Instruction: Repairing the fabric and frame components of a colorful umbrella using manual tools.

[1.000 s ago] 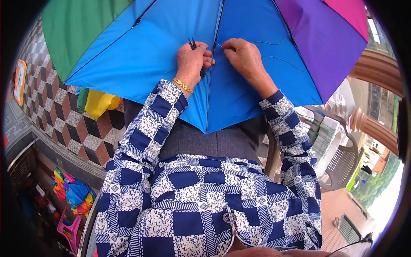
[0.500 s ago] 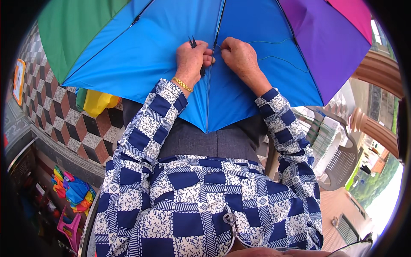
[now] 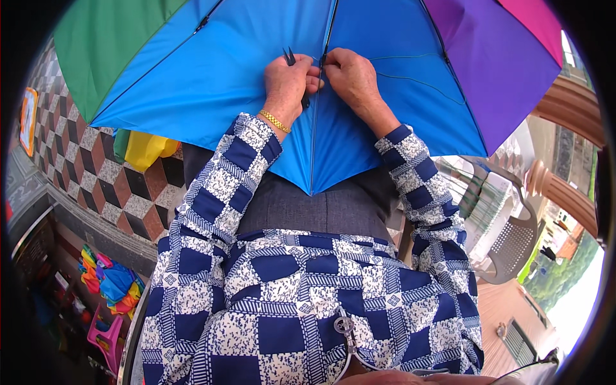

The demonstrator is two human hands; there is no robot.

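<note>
A multicoloured umbrella (image 3: pixel 247 38) lies spread over my lap, its blue panels under both hands. A dark metal rib (image 3: pixel 330 29) runs down between them to the panel's pointed edge. My left hand (image 3: pixel 287 80) is closed round black thread snips (image 3: pixel 290 56), blades pointing up, its fingertips close to the rib. My right hand (image 3: pixel 354 76) pinches at the rib's joint; a thin sliver beside the fingertips looks like a needle, mostly hidden. From that hand a loose green thread (image 3: pixel 410 78) trails over the right blue panel.
A yellow cloth (image 3: pixel 146 151) hangs below the umbrella's left edge, over patterned floor tiles (image 3: pixel 138 210). Lower left are a bundle of colourful fabric (image 3: pixel 114 282) and a pink plastic stool (image 3: pixel 106 337). On the right stands a grey plastic chair (image 3: pixel 516 240), near turned brown columns (image 3: pixel 561 192).
My right hand has moved slightly left and up, its fingertips now against the rib. The thread has shifted with it. My left hand stays almost still with the snips.
</note>
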